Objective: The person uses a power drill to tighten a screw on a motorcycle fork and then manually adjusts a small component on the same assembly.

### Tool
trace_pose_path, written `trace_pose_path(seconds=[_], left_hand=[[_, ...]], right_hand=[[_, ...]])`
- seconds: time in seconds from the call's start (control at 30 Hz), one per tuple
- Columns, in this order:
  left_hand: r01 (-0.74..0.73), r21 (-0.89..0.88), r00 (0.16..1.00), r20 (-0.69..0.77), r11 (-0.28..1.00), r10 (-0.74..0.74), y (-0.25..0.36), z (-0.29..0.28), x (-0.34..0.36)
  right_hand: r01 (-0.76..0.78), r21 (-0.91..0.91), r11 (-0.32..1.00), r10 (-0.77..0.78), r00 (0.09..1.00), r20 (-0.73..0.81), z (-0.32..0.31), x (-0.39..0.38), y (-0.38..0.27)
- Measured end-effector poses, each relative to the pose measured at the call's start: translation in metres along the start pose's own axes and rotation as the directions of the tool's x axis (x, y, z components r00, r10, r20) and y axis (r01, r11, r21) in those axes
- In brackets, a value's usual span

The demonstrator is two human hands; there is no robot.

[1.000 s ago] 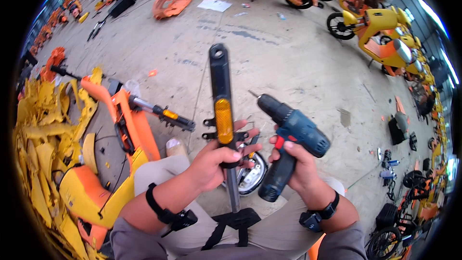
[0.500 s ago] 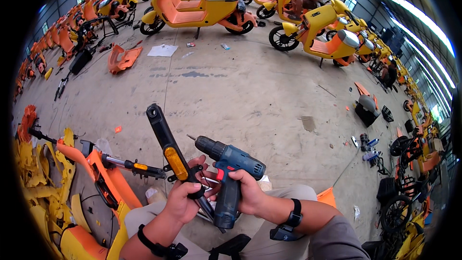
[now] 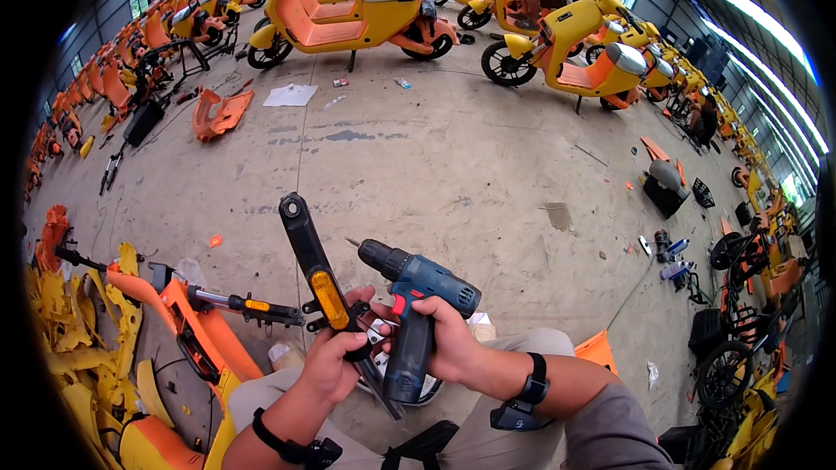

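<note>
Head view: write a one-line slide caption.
Left hand holds a fork leg, right hand a drill; scooters beyond.

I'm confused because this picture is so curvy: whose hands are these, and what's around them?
These belong to a person, not a robot. A fisheye camera on the person's head looks down; its wide lens bends straight lines. The bare left hand has its grip on a black fork leg with an amber reflector. The right hand has its grip on a cordless drill. On the concrete floor lie an orange plastic panel, a white sheet and, at left, a heap of yellow panels. Yellow scooters stand farther off.
</note>
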State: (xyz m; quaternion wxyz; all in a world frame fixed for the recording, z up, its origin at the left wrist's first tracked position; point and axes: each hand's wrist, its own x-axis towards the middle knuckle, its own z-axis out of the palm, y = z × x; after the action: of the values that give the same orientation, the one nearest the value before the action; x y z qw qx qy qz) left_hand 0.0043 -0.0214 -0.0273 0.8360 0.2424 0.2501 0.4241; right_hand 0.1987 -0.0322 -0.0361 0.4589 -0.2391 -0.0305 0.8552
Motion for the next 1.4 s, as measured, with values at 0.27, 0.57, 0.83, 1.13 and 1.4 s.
trace_pose_path(seconds=[0.27,0.57,0.83,1.13,1.4], left_hand=[[-0.055,0.098,0.997,-0.04,0.994,0.059,-0.004,0.005,0.0],[-0.038,0.1,0.982,-0.179,0.994,0.055,-0.005,-0.001,-0.003],[-0.004,-0.008,0.959,-0.283,1.0,0.001,-0.004,-0.001,-0.003],[-0.024,-0.076,0.964,-0.265,0.997,0.003,-0.003,-0.009,-0.005],[0.078,0.015,0.96,-0.271,0.997,-0.071,-0.004,-0.001,-0.003]], right_hand=[[-0.063,-0.076,0.995,0.063,0.998,-0.009,0.0,0.001,-0.003],[-0.054,-0.131,0.99,0.036,0.989,-0.14,0.002,-0.004,-0.002],[-0.034,-0.105,0.994,0.016,0.984,-0.175,0.0,-0.004,-0.008],[-0.054,-0.095,0.994,0.036,0.982,-0.187,0.013,-0.007,-0.004],[-0.041,-0.104,0.994,0.021,0.981,-0.191,0.011,-0.008,-0.005]])
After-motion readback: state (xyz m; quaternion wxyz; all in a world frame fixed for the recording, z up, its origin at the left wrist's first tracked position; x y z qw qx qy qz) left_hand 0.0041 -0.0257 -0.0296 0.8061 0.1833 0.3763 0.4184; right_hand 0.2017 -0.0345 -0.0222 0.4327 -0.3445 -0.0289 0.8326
